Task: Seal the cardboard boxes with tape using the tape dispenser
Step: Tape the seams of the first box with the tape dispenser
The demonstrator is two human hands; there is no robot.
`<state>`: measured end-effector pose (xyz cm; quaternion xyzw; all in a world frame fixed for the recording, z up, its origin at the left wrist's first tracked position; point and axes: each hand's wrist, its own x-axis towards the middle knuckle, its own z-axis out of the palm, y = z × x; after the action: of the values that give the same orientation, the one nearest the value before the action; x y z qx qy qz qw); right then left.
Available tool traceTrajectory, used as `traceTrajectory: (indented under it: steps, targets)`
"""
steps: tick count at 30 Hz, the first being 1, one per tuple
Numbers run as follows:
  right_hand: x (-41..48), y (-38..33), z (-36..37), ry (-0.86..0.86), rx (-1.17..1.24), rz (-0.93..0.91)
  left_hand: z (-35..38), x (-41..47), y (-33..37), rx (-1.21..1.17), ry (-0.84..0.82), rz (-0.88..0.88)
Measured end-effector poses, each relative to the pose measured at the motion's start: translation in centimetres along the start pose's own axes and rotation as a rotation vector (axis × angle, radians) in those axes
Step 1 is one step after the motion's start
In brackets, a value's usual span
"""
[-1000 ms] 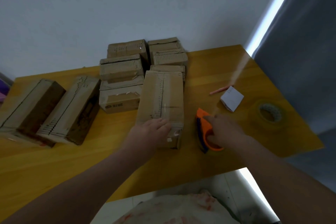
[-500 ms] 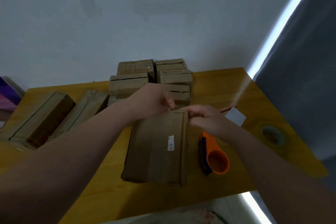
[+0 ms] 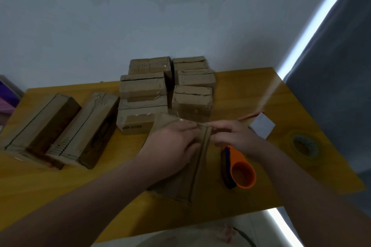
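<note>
Yellow table (image 3: 60, 186) showed bare wood along its near edge. Left hand (image 3: 176, 139) and right hand (image 3: 232, 136) both pinched the far end of the tilted brown box (image 3: 186, 182), dispenser (image 3: 239, 168) just beside.

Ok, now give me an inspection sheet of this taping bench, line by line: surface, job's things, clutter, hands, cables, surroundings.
Surface: yellow wooden table.
Job's things: cardboard box held in both hands near the front edge; orange tape dispenser lying on the table to its right, untouched; stacked boxes at the back; two long boxes at the left.
Clutter: tape roll, white paper pad and pencil, all at the right.
Grippers: left hand grips the box's far end; right hand pinches its far corner.
Cables: nothing seen.
Surroundings: pale wall behind; grey curtain at the right, beside a strip of light.
</note>
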<state>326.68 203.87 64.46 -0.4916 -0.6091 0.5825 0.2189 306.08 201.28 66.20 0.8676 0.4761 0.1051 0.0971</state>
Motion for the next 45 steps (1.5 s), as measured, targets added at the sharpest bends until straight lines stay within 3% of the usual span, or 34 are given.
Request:
traceTrajectory:
  steps: [3,6,12,17,28,31,36,39,45]
  targets:
    - [0.0,0.4,-0.3,-0.003,0.025,-0.012,1.3,-0.7,-0.6,0.037,-0.162,0.021]
    - [0.5,0.9,-0.4,0.04,0.017,-0.008,1.9,-0.9,-0.8,0.072,-0.174,0.051]
    - [1.7,0.7,0.4,0.195,0.053,0.002,1.9,-0.9,-1.1,0.044,-0.132,0.085]
    - [2.4,0.4,1.5,0.384,-0.143,-0.064,1.9,-1.2,-1.0,0.034,-0.068,0.107]
    - [2.4,0.3,2.1,0.549,-0.437,-0.167,0.6,-1.3,-0.6,-0.012,0.029,0.083]
    - [2.5,-0.8,2.2,0.555,-0.433,-0.171,0.2,-1.8,-0.9,0.057,0.245,-0.006]
    - [4.4,-3.7,3.2,0.426,-0.531,-0.156,0.5,-2.6,-2.6,0.02,0.416,-0.443]
    - [5.6,-4.9,4.1,0.393,-0.646,-0.171,0.8,-2.5,-3.3,-0.069,0.295,-0.597]
    - [6.5,-4.9,4.6,0.442,-0.64,-0.153,1.7,-2.4,-3.9,-0.16,0.034,-0.443]
